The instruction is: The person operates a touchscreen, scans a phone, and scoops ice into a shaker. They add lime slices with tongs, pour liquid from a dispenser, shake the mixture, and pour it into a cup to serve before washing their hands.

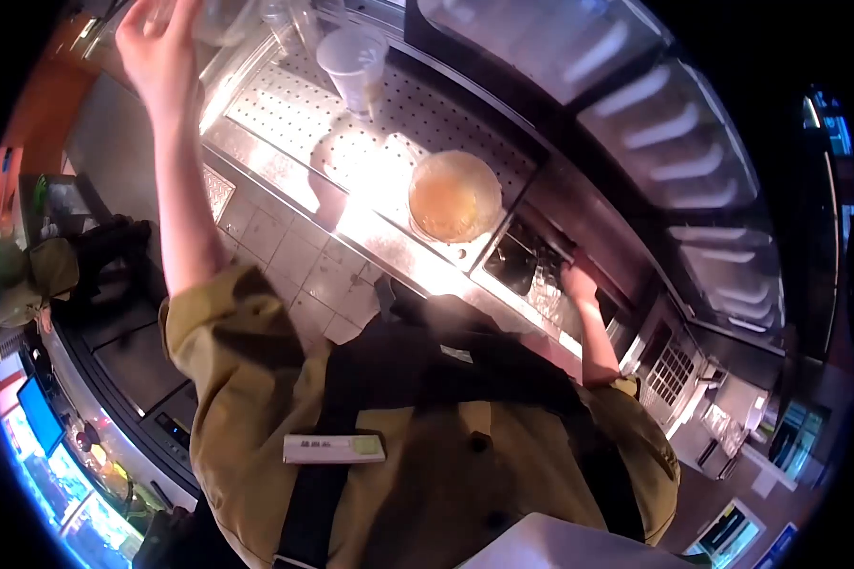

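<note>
My left hand (157,43) is raised at the top left, fingers bent together and partly cut off by the frame edge. What it grips is unclear; clear plastic cups (289,24) stand near it. On the perforated metal tray (275,114) are an empty-looking translucent cup (353,68) and a round container (454,196) with light orange-brown contents. My right hand (580,276) reaches into a recessed metal bin (510,261), its fingers closed round something small that I cannot make out. Shiny, clear material (544,289) lies beside it.
A metal counter edge (304,194) runs diagonally before my body. Rows of translucent bins (669,133) line the upper right. Another person (43,275) is at the far left, near a dark counter. Lit screens (43,417) stand at the lower left. Floor tiles (299,261) show below the counter.
</note>
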A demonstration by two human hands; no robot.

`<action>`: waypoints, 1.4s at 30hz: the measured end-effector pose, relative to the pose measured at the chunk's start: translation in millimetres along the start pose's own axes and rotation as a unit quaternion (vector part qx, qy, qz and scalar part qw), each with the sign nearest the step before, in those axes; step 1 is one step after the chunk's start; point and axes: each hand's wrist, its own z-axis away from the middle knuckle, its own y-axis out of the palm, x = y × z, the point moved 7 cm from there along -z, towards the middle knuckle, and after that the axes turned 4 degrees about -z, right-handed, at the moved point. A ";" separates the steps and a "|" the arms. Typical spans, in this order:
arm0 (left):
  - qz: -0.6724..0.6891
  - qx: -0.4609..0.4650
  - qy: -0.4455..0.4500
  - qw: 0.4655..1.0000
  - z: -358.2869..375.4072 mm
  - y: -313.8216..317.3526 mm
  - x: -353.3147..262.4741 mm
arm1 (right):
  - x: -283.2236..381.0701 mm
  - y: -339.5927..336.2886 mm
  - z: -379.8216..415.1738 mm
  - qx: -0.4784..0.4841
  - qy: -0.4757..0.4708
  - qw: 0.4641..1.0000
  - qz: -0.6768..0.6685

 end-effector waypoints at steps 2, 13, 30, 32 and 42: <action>-0.024 0.089 -0.078 0.993 51.9 16.3 -31.6 | -15.4 26.8 35.5 0.198 0.185 0.962 -0.027; -0.136 0.333 -0.016 0.933 217.6 118.9 -112.8 | 43.5 12.9 96.9 0.342 0.123 0.902 -0.233; -0.176 0.311 -0.070 0.932 243.4 125.6 -74.2 | 316.3 -258.0 -107.6 -0.083 -0.472 0.833 -0.276; -0.179 0.319 -0.064 0.928 245.5 127.1 -72.5 | 323.1 -245.6 -89.6 -0.104 -0.569 0.803 -0.141; -0.008 0.262 -0.058 0.963 262.5 102.5 -69.8 | 329.2 -225.7 -88.7 0.164 -0.435 0.861 -0.205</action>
